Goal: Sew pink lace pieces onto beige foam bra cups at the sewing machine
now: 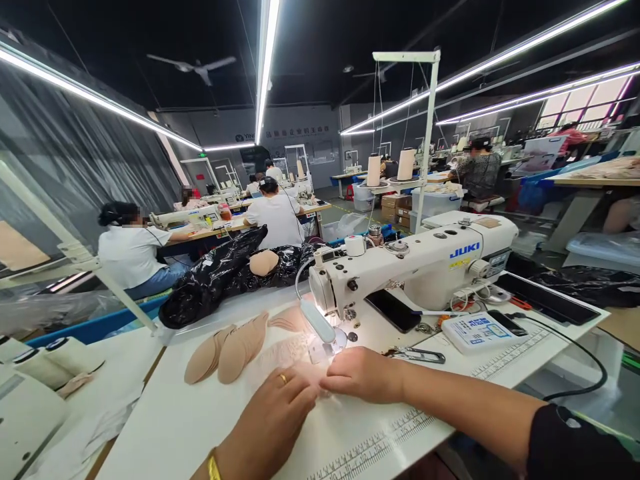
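Observation:
My left hand (277, 410), with a ring on one finger, grips the near edge of a sheer pale pink fabric (273, 353) with curled fingers. Close beside it, my right hand (367, 375) pinches the same fabric just in front of the needle area. The white JUKI sewing machine (400, 257) stands over the fabric, and its small lamp (319, 320) lights the spot. My fingertips are partly hidden by my own hands. Left of the fabric lie fanned stacks of beige oval pads (243, 350).
Right of the needle lie a phone (393, 310), thread snips (417, 355) and a white-and-blue box (480, 332). Black plastic bags (215, 283) lie behind the table (165, 400). Thread cones (63, 360) stand at left. Several people sit at machines beyond.

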`<action>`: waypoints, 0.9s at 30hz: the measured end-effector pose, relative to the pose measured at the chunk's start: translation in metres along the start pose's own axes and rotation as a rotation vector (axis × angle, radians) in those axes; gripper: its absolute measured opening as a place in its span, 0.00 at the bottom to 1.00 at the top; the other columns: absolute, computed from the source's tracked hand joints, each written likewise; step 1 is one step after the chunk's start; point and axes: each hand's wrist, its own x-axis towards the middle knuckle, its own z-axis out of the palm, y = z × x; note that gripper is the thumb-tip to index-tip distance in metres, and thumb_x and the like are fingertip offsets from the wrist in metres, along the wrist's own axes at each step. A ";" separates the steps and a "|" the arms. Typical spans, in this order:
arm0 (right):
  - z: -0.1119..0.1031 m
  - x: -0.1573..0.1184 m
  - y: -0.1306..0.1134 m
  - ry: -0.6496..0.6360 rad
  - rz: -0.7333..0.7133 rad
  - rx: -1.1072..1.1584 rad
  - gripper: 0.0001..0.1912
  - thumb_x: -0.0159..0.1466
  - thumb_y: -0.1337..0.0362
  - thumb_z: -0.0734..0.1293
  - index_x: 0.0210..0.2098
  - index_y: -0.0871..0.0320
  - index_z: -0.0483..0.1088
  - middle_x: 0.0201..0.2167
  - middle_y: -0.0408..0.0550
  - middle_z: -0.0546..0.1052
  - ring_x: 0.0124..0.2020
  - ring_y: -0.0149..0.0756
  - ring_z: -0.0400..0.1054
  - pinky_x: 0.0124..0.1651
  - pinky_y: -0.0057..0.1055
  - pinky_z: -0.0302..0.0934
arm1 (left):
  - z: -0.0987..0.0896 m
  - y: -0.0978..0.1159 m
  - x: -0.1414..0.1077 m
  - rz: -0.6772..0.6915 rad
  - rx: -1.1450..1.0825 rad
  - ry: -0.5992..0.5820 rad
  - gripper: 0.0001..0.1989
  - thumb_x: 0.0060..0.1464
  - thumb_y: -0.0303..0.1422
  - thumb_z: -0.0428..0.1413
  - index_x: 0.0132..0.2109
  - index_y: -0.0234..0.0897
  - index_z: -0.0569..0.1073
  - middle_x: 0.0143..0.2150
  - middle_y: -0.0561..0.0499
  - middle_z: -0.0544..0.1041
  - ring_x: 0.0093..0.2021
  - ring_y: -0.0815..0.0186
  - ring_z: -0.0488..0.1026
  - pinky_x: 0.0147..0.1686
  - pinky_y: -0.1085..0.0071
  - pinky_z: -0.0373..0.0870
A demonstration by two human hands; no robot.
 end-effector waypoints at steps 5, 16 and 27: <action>0.000 -0.016 0.025 -0.004 0.024 0.088 0.13 0.72 0.71 0.59 0.35 0.55 0.73 0.32 0.44 0.77 0.33 0.35 0.62 0.34 0.32 0.50 | 0.035 -0.022 0.036 0.000 0.092 -0.162 0.11 0.57 0.19 0.50 0.34 0.38 0.70 0.33 0.49 0.75 0.31 0.61 0.69 0.31 0.65 0.66; -0.005 -0.035 0.031 -0.047 0.213 0.226 0.12 0.69 0.73 0.61 0.40 0.54 0.75 0.36 0.47 0.75 0.36 0.37 0.60 0.38 0.32 0.52 | 0.057 -0.022 0.040 -0.061 -0.074 -0.004 0.14 0.70 0.27 0.46 0.35 0.38 0.70 0.38 0.48 0.75 0.35 0.61 0.68 0.36 0.65 0.66; -0.009 -0.035 0.031 -0.110 0.277 0.221 0.12 0.69 0.72 0.61 0.43 0.55 0.74 0.34 0.46 0.74 0.34 0.37 0.60 0.37 0.33 0.53 | 0.064 -0.019 0.052 -0.094 -0.055 -0.002 0.11 0.66 0.22 0.47 0.37 0.37 0.71 0.34 0.49 0.72 0.31 0.63 0.65 0.31 0.65 0.60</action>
